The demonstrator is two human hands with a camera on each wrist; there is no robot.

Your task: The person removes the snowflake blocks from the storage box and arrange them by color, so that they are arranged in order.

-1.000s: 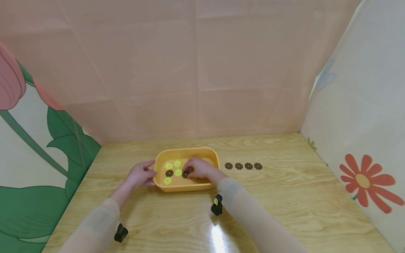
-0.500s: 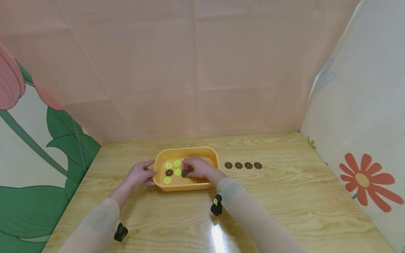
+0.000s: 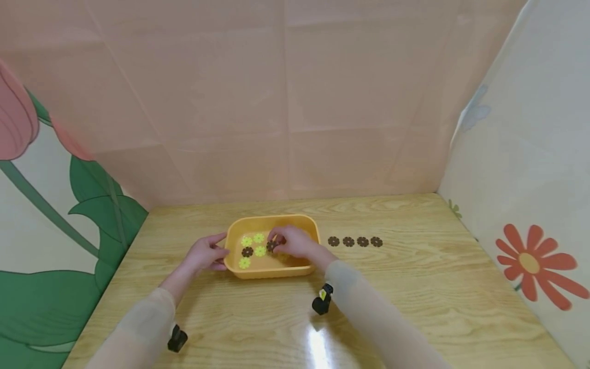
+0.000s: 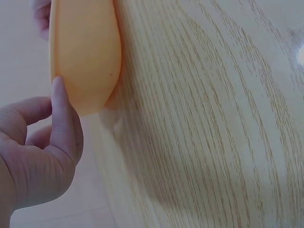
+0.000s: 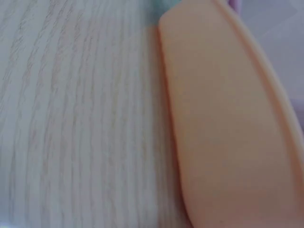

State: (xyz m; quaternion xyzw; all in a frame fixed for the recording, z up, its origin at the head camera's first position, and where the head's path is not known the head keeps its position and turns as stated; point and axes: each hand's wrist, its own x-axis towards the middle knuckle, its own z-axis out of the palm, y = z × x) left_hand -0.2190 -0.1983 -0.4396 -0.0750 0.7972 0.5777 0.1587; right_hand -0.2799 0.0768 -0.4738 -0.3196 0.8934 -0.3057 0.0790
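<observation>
An orange-yellow plastic basin (image 3: 276,274) sits on the wooden table. My left hand (image 3: 203,254) holds its left end, and in the left wrist view fingers (image 4: 61,114) lie against the outer wall near the rim. Inside the basin, my right hand (image 3: 295,242) pinches a dark brown flower-shaped disc (image 3: 271,246) between thumb and fingers. To its left lie several yellow-green flower discs (image 3: 260,251) and one brown flower disc (image 3: 247,251). The right wrist view shows only the basin's outer wall (image 5: 223,118), with the hand out of sight.
A straight row of several brown flower discs (image 3: 348,242) lies on the table (image 3: 415,287) right of the basin. A pinkish sheet (image 3: 286,128) hangs behind the table; flower-printed panels flank both sides. Small black devices (image 3: 177,338) are on both wrists.
My right hand has lifted slightly and drawn a little back to the right, with the brown flower disc in its fingers. The left hand and basin stay in place.
</observation>
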